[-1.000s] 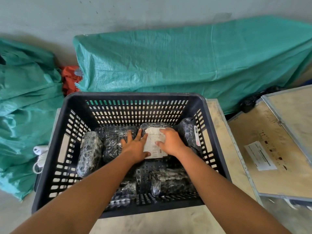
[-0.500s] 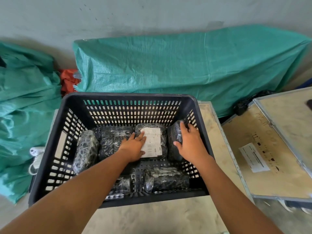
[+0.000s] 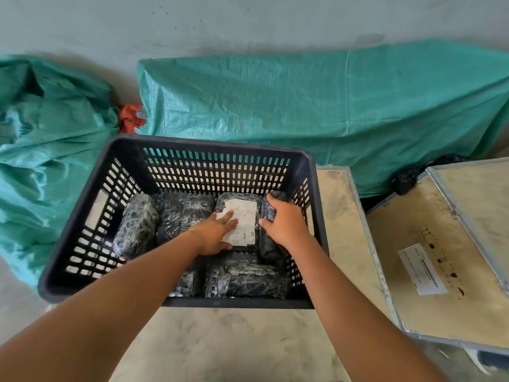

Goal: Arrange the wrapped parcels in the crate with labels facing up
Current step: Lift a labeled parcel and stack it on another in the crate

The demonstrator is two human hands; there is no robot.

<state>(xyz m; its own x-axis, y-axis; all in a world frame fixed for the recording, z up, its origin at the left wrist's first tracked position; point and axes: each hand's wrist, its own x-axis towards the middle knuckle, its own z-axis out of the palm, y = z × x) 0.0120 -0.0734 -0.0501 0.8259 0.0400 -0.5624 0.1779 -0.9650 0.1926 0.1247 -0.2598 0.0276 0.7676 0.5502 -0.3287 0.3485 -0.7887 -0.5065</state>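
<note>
My left hand [image 3: 217, 232] is lying flat on the labelled parcel [image 3: 242, 216] in the crate [image 3: 82, 216]; my right hand [image 3: 285, 220] is curling around the end parcel [image 3: 268, 244], which risks rolling label-down against the wall.

A grey wall [image 3: 248, 20] at twelve o'clock, green tarpaulins [image 3: 316, 111] below it, plywood cases [image 3: 429, 244] at three o'clock.
</note>
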